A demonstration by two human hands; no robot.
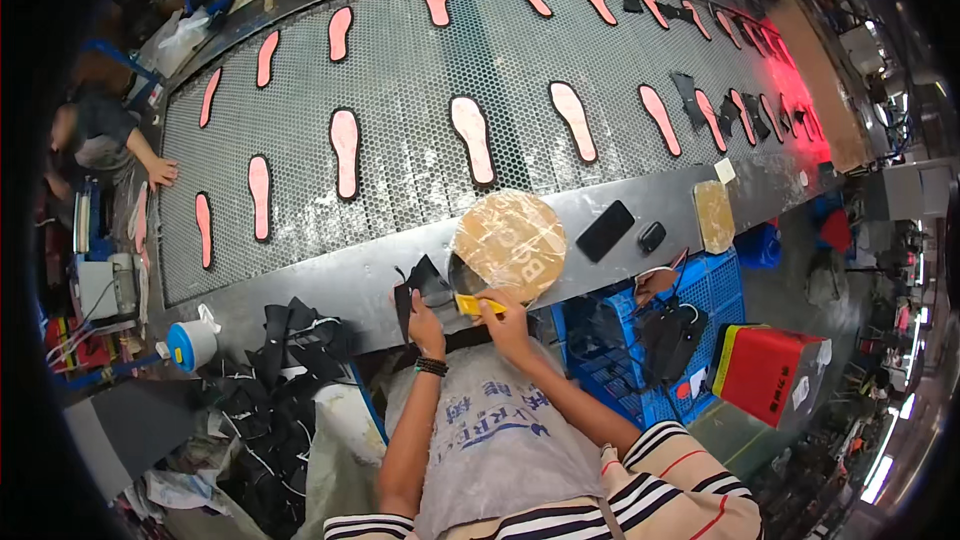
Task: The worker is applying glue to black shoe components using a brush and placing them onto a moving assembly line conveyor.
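1. The left grip (427, 328) is closed on a thin, angular black sheet piece (429, 278), which extends beyond the fingertips.
2. The right grip (506, 321) pinches a small, flat yellow block (467, 305) at its right end.
3. Just beyond, a round tan disc (520, 240) lies on the grey metal table (365, 278).
4. Farther out lie black-edged pink insoles (473, 140).

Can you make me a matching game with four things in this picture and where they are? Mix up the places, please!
Things
1. yellow piece
2. black phone
3. red box
4. pink insoles

Places
A. on the metal mesh
B. just right of the blue crate
C. in the right hand
D. on the smooth metal edge, right of the round board

Right pairs: 1-C, 2-D, 3-B, 4-A
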